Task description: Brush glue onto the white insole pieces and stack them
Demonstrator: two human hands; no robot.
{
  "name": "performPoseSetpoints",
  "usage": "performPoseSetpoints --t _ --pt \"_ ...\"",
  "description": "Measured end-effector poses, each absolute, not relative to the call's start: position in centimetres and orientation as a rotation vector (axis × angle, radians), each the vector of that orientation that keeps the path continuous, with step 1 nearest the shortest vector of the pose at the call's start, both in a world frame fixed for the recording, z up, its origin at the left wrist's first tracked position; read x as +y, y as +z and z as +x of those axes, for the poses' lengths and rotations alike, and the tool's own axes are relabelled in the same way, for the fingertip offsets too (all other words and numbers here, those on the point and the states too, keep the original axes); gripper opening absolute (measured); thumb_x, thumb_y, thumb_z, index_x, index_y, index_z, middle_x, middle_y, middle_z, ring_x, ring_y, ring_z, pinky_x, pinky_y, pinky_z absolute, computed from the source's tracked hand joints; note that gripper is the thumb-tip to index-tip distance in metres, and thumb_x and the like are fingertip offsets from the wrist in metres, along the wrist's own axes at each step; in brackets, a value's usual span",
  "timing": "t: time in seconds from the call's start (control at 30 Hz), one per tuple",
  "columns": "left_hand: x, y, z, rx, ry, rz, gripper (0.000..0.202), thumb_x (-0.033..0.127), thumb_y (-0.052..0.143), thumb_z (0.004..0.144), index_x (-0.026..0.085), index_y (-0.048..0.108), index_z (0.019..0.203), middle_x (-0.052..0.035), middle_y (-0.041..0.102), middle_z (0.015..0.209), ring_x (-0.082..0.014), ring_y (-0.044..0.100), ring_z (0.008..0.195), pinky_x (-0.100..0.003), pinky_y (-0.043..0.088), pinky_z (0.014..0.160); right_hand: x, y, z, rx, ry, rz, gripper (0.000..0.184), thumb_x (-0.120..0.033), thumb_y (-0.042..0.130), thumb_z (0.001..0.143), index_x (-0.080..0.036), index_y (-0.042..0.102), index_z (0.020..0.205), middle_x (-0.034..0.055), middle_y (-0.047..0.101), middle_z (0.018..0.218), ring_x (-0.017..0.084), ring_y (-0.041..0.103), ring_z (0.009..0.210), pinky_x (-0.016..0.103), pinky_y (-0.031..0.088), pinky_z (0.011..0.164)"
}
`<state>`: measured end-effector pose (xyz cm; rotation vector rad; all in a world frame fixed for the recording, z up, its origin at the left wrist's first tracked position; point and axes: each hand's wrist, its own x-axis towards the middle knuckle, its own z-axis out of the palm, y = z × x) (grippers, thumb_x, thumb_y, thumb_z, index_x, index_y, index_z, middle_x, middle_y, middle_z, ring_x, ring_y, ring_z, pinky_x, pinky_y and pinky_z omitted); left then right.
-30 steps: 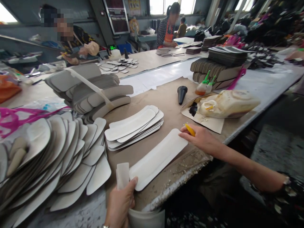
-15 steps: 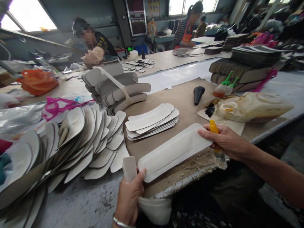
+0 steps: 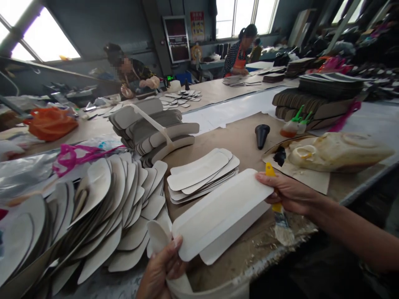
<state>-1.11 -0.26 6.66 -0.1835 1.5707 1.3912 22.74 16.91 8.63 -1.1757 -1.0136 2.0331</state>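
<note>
In both hands I hold a long pale panel with rounded corners (image 3: 218,214), raised and tilted above the brown work sheet. My left hand (image 3: 163,263) pinches its near left end. A curled pale piece (image 3: 158,236) stands up beside that hand's fingers; how it is held is hidden. My right hand (image 3: 286,189) grips the far right end, thumb on top. That hand also keeps a yellow-handled brush (image 3: 283,226), bristles hanging down. Under the raised panel lies another pale panel (image 3: 237,236). A small pile of similar panels (image 3: 199,170) lies just beyond.
Many loose panels (image 3: 124,220) fan out at left, with a strapped stack (image 3: 146,124) behind. A black cone-shaped object (image 3: 262,136), a cut-open plastic jug (image 3: 339,151) and green-tipped bottles (image 3: 293,124) stand at right. A white tub (image 3: 215,290) is at the front edge. Two co-workers sit opposite.
The held panel has tilted up, showing another panel beneath it. My left hand has moved slightly left and down. The brush now hangs with its bristles in plain view.
</note>
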Motion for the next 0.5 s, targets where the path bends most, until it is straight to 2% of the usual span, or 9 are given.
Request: performPoseSetpoints --t 0.13,0.23,0.3,0.37,0.43,0.5 --pt "3.5 8.1 -3.5 1.543 1.436 -0.164 0.013 0.012 0.067 0.063 0.012 0.055 0.069 -0.0014 0.057 0.058 -0.0088 0.051 0.044 -0.017 0.04 0.035 20.8 9.5 20.3 -1.212 1.93 -1.201 0.038 -0.041 0.07 0.065 -0.016 0.041 0.063 -0.008 0.033 0.052 0.0 0.025 0.039 0.012 0.018 0.032" --pt "6.3 8.8 -5.0 1.51 1.51 -0.048 0.014 0.014 0.067 0.066 0.012 0.053 0.063 0.0063 0.042 0.044 -0.0038 0.036 0.035 -0.014 0.031 0.031 23.7 9.8 18.2 -1.423 1.769 -1.272 0.035 -0.042 0.062 0.073 -0.017 0.04 0.063 -0.0082 0.033 0.049 0.001 0.025 0.037 0.014 0.017 0.033" --pt "7.1 8.9 -5.5 1.492 1.53 0.01 0.014 0.017 0.069 0.065 0.011 0.057 0.067 0.0101 0.033 0.04 -0.0017 0.029 0.033 -0.013 0.027 0.031 25.3 9.7 17.0 -1.543 1.665 -1.35 0.035 -0.042 0.056 0.078 -0.018 0.038 0.062 -0.0081 0.033 0.047 0.002 0.026 0.036 0.015 0.017 0.034" --pt "6.8 8.7 -5.8 1.52 1.486 0.056 0.028 0.024 0.075 0.058 0.01 0.062 0.078 0.012 0.028 0.039 -0.0004 0.025 0.033 -0.011 0.025 0.031 26.5 9.4 16.5 -1.723 1.495 -1.491 0.036 -0.044 0.054 0.079 -0.019 0.036 0.059 -0.0072 0.034 0.043 0.004 0.029 0.036 0.018 0.019 0.035" --pt "5.2 8.4 -6.0 1.636 1.375 0.068 0.052 0.03 0.082 0.044 0.011 0.064 0.089 0.0106 0.034 0.042 -0.0001 0.027 0.035 -0.011 0.025 0.032 27.0 9.3 16.9 -2.012 1.126 -1.618 0.038 -0.045 0.055 0.078 -0.019 0.038 0.056 -0.0051 0.036 0.041 0.007 0.035 0.037 0.021 0.023 0.039" --pt "2.7 7.9 -6.0 1.834 1.263 0.075 0.06 0.034 0.083 0.035 0.013 0.066 0.088 0.0046 0.05 0.051 -0.0017 0.034 0.037 -0.013 0.026 0.032 26.7 9.7 18.0 -2.255 0.702 -1.652 0.037 -0.044 0.052 0.08 -0.019 0.041 0.054 -0.0022 0.041 0.041 0.01 0.041 0.041 0.023 0.027 0.043"
